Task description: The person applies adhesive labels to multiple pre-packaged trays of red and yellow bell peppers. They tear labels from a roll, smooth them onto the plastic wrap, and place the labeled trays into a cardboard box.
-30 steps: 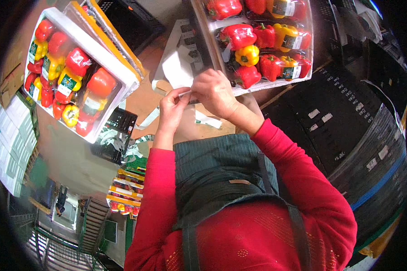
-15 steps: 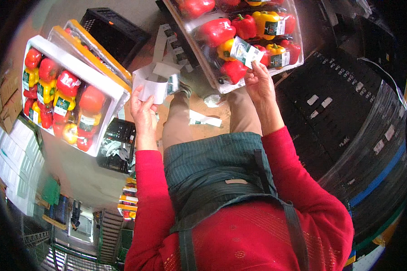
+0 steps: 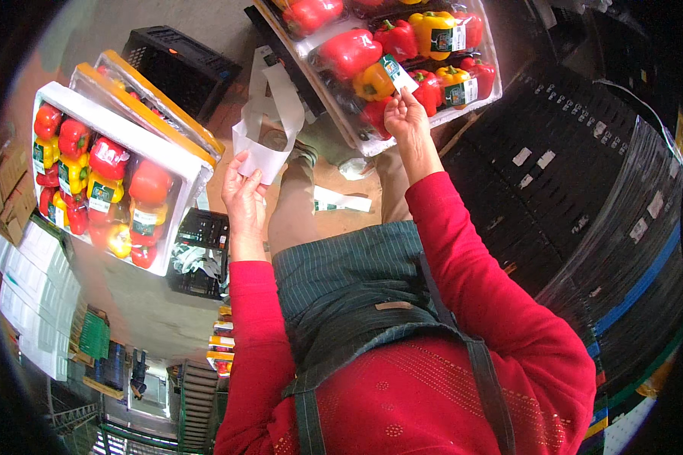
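Note:
My left hand (image 3: 247, 193) pinches a looping strip of white label backing paper (image 3: 264, 157), which trails away from me. My right hand (image 3: 407, 117) is closed on the lower end of a green and white label (image 3: 396, 73). The label's upper part lies against a wrapped pack of peppers with a yellow pepper (image 3: 373, 83) in it; I cannot tell how much of it is stuck down. That pack sits in a white tray (image 3: 495, 97) with more red and yellow peppers, several of them labelled.
On the left, a white tray (image 3: 59, 92) of labelled pepper packs leans beside orange-edged trays (image 3: 114, 92). Black crates (image 3: 182, 64) stand behind it and below it. Loose label strips (image 3: 341, 200) lie by my feet. Film-wrapped black crates (image 3: 546, 182) fill the right side.
My right hand has moved slightly left and nearer, and the label now lies against the pack with the yellow pepper. The strip in my left hand has shifted and shows a wider loop.

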A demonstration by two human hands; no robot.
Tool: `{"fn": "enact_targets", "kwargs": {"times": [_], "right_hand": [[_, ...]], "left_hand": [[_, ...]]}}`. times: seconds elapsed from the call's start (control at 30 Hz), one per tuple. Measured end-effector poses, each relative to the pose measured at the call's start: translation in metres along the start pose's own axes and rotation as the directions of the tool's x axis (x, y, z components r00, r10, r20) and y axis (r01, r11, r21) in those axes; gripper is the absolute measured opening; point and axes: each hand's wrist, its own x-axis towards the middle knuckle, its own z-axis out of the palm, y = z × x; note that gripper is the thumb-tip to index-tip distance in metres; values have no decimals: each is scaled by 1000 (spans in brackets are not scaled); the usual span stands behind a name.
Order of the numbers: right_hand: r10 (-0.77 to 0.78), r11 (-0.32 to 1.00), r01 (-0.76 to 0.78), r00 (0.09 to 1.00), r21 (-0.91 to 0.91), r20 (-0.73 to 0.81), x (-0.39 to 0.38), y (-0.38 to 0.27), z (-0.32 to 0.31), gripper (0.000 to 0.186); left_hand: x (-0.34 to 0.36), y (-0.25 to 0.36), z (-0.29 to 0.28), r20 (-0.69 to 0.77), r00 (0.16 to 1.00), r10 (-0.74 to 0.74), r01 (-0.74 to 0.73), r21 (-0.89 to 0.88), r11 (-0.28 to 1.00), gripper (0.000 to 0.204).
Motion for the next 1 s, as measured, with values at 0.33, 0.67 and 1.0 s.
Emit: {"fn": "enact_targets", "kwargs": {"times": [0.33,0.67,1.0], "right_hand": [[-144,959,68,953,-276,-267,12,5,13,20],[-390,667,101,891,-738,-231,-5,-2,21,28],[-376,-627,623,283,-467,882,-20,56,60,41]], "left_hand": [[-2,-2,-3,10,1000,-5,6,-45,999,37],[6,-10,-19,-11,999,-47,46,-25,999,21],[18,-41,-21,-23,1000,-11,16,231,973,20]]}}
